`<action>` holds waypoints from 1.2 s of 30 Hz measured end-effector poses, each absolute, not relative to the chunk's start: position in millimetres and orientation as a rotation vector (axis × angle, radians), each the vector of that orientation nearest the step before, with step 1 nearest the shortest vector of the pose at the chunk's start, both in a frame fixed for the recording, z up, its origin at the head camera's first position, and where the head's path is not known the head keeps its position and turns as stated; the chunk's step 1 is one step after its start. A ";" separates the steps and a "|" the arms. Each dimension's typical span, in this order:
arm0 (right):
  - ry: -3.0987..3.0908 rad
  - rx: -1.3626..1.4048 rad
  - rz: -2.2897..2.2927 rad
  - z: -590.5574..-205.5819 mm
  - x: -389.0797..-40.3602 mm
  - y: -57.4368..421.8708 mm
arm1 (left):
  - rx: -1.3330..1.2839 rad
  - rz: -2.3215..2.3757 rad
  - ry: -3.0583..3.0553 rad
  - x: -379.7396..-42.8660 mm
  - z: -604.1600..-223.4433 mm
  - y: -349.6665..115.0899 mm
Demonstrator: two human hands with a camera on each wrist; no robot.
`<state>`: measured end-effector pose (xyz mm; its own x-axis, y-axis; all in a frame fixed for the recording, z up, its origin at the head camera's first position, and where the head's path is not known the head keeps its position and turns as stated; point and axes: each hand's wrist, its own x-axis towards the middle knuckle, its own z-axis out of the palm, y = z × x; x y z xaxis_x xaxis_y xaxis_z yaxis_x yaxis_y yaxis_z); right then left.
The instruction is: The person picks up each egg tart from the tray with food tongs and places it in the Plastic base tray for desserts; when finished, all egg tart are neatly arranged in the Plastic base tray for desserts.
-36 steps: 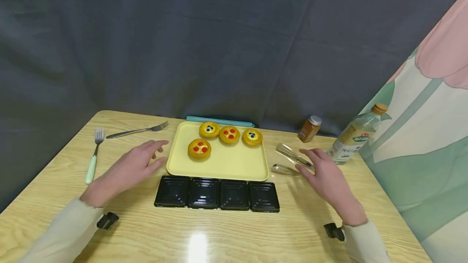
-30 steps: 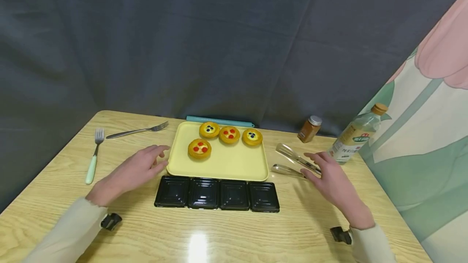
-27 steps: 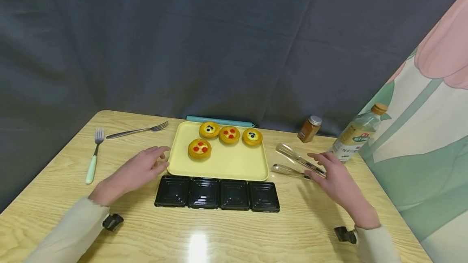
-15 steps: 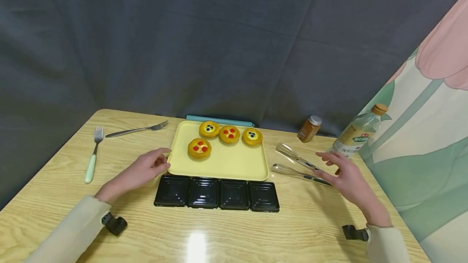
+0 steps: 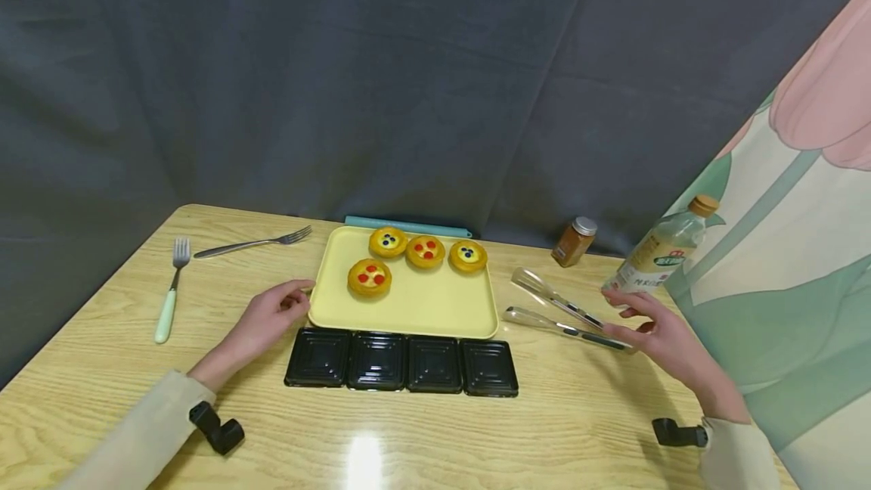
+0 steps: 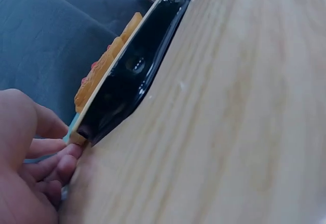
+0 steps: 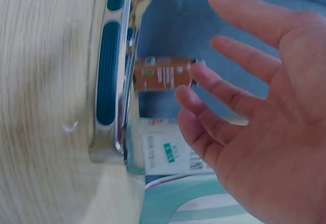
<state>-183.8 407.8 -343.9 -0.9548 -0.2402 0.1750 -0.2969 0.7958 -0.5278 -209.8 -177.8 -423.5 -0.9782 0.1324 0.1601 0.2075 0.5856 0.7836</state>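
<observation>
Dark blue-grey cloth point(image 5: 367, 74) hangs behind a pale wooden table point(image 5: 435, 445), with a floral panel point(image 5: 803, 248) to the right. Mid-table sits a yellow tray point(image 5: 429, 308) bearing four tarts point(image 5: 425, 251) (two dotted red, two dotted blue), a teal stick point(image 5: 408, 227) along its far side and four square black plastic dishes point(image 5: 377, 361) in a row on its near side. With bent fingers, the left hand point(image 5: 268, 316) seems to touch the tray's left rim; I cannot tell whether it pinches it. Metal tongs point(image 5: 570, 330) lie right of the tray, arms apart. Beside their handle end is the right hand point(image 5: 670, 339), released, fingers loosely spread. Far right stand a silver-lidded spice jar point(image 5: 574, 243) and a labelled, brown-capped bottle point(image 5: 660, 248); left lie a green-handled fork point(image 5: 172, 292) and an all-metal fork point(image 5: 253, 245).
</observation>
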 end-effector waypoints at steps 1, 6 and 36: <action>-2.885 0.428 0.895 -345.5 -184.5 410.8 | -0.280 -1.356 -2.711 -209.4 -424.4 -177.6; -2.893 0.431 1.044 -353.8 -187.7 425.9 | -0.257 -1.330 -2.670 -208.0 -426.7 -176.1; -2.951 0.365 1.108 -391.7 -209.0 431.0 | -0.234 -1.346 -2.667 -209.0 -430.1 -173.6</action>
<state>-209.0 431.0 -391.7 -0.9731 -0.2248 0.0509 -0.2027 0.7296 -0.6531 -209.0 -173.6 -430.1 -0.9773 0.0731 0.1987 0.2033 0.5864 0.7841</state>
